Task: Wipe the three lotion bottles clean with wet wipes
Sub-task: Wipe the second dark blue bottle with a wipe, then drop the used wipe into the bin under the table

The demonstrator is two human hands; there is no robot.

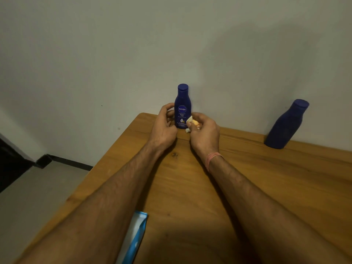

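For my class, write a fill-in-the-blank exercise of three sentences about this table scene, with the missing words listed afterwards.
1. The crumpled wet wipe is held in the ____ hand.
2. The bottle between the hands shows the brand name ____.
3. The number of lotion bottles in view, counting the second bottle by the wall, is ____.

Missing words: right; NIVEA; two

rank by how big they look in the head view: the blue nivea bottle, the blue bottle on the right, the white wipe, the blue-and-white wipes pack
1. Unlabelled blue bottle on the right
2. Blue-and-white wipes pack, partly hidden and nearest the camera, so unsure against 1
3. Blue Nivea bottle
4. Crumpled white wipe
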